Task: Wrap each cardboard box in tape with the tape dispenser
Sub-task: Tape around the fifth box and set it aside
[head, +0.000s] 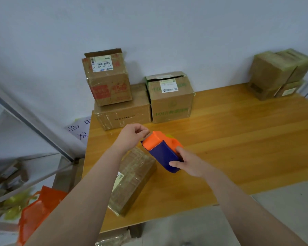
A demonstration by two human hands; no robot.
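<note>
An orange and blue tape dispenser (161,150) hangs above the wooden table (238,139); my right hand (188,162) grips its blue body from the right. My left hand (133,135) is at the dispenser's orange front end, with thumb and fingers pinched together there; the tape end itself is too small to make out. Below both hands a flat cardboard box (132,180) covered in clear tape lies on the table near its front left edge.
Three cardboard boxes stand at the table's back left: a small one (107,79) stacked on a wide one (123,112), and a green-printed one (171,98) beside them. Several taped boxes (277,73) are piled at the back right. An orange bag (39,210) sits on the floor left.
</note>
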